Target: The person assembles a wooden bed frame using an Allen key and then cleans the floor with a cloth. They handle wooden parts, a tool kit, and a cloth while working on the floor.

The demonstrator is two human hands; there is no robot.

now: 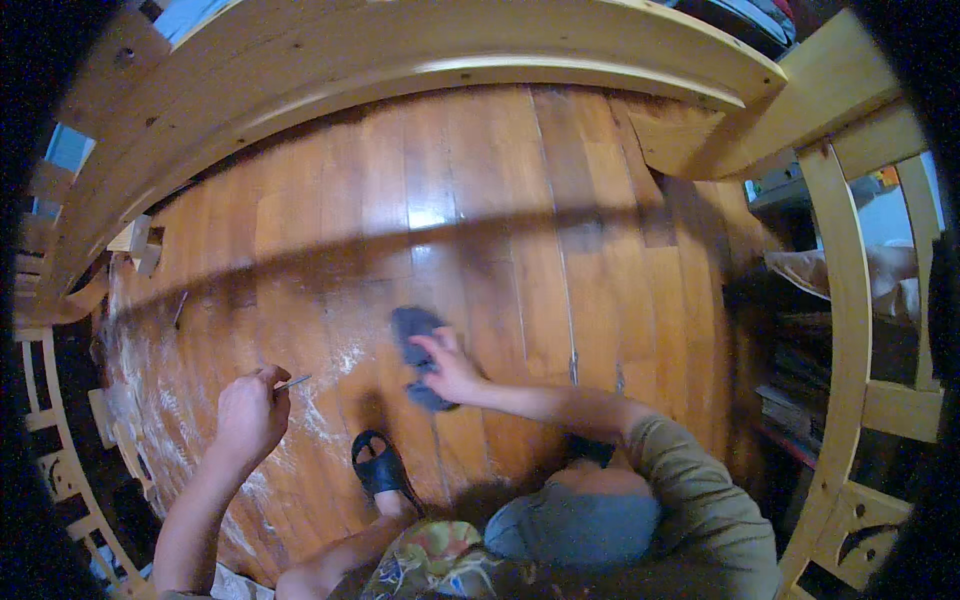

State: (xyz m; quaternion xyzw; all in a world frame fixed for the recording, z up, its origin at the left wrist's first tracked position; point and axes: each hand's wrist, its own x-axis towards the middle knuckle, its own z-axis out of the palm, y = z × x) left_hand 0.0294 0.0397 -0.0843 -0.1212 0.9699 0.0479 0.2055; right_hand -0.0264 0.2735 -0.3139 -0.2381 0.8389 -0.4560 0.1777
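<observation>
My left hand [254, 414] is closed over the floor at the left. A thin grey metal rod [294, 382] sticks out from its fingers toward the right; the rest is hidden in the fist. Near the middle, my right hand [452, 370] grips a dark grey, elongated thing [413, 325] across its waist. This thing is blurred, with a wide end beyond the fingers and another end nearer me, and its kind is unclear. Between the hands, pale shavings or dust [345, 360] lie scattered on the wooden floor [480, 290].
A pale wooden bed frame [330, 75] arches across the far side, with posts [845, 300] at the right and slats at the left. My foot wears a black slipper [378, 462]. A thin stick [180, 309] lies at the left. Shelved items [795, 415] stand behind the right post.
</observation>
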